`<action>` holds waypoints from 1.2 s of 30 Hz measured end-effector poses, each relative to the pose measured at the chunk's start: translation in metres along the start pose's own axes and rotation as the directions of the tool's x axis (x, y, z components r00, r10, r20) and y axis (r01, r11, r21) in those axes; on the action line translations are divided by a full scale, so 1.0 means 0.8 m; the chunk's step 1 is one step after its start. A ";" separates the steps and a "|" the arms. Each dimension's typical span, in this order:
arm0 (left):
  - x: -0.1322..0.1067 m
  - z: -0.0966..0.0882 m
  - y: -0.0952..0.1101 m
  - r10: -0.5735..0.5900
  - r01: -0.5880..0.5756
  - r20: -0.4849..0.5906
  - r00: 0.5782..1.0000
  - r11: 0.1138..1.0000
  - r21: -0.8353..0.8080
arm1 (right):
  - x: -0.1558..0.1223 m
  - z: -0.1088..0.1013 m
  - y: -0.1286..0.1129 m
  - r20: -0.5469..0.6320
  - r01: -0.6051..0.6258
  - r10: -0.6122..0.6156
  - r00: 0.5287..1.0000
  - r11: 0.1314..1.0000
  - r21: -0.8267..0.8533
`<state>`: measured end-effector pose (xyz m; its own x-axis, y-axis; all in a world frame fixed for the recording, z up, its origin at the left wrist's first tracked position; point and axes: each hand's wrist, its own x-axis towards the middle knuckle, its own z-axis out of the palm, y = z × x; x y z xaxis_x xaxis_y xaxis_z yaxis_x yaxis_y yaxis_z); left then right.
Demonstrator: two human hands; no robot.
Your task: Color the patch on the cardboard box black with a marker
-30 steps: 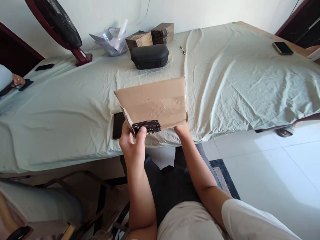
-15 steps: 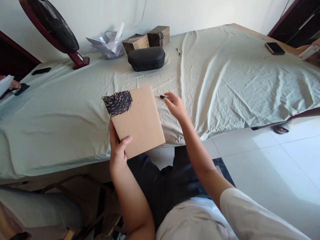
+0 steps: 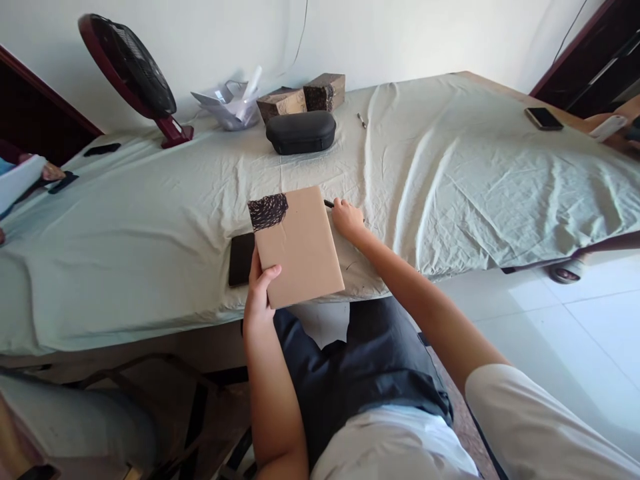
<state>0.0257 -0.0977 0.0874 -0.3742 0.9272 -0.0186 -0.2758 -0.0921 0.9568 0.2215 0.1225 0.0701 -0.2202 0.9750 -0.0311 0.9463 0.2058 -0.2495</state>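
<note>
My left hand grips the near left corner of a brown cardboard box with a black scribbled patch at its far left corner. The box is held above the table's front edge. My right hand rests on the pale green sheet just right of the box, fingers curled over a black pen whose tip sticks out to the left. A black phone lies on the sheet, partly hidden by the box.
At the back stand a dark red fan, a clear plastic bag, two brown boxes, a black case and a small pen. Another phone lies far right. Another person's hand is at the left edge.
My right hand let go of the box, reached to the sheet and closed over the pen. My left hand turned the box so the scribble now faces away.
</note>
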 end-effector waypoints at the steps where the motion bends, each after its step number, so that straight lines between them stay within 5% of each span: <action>1: 0.000 0.001 0.000 -0.005 0.005 -0.005 1.000 1.000 0.000 | 0.000 -0.002 0.000 0.010 -0.006 0.006 1.000 1.000 0.007; 16: -0.003 -0.010 -0.007 0.012 -0.012 0.015 1.000 1.000 -0.021 | -0.025 -0.034 -0.009 0.143 -0.072 0.077 0.987 0.997 -0.036; 22: 0.001 -0.016 -0.015 0.040 -0.040 0.012 0.999 0.999 -0.019 | -0.062 -0.066 0.030 0.036 0.000 -0.012 0.999 0.947 0.320; 24: 0.003 -0.016 -0.017 0.027 -0.027 -0.005 1.000 0.999 -0.031 | -0.065 -0.076 0.049 0.003 -0.010 0.010 1.000 0.796 0.606; 26: 0.004 -0.014 -0.017 0.022 -0.023 -0.008 1.000 0.999 -0.027 | -0.066 -0.086 0.061 -0.064 0.062 -0.012 0.998 0.455 0.888; 28: 0.003 -0.010 -0.016 0.027 -0.027 -0.002 1.000 1.000 -0.014 | -0.069 -0.095 0.062 -0.203 0.209 -0.048 0.978 0.181 0.961; 32: -0.001 0.002 -0.007 0.018 -0.018 0.000 1.000 1.000 -0.004 | -0.092 -0.113 0.026 -0.468 0.471 -0.049 0.882 0.104 0.876; 36: -0.005 0.013 0.001 0.003 -0.003 0.007 1.000 1.000 -0.015 | -0.127 -0.122 -0.032 -0.604 0.611 -0.138 0.785 0.015 0.791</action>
<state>0.0364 -0.0980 0.0914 -0.3689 0.9293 -0.0138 -0.2878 -0.1001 0.9524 0.2432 0.0262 0.1742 -0.1602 0.7879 0.5945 -0.3076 0.5325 -0.7886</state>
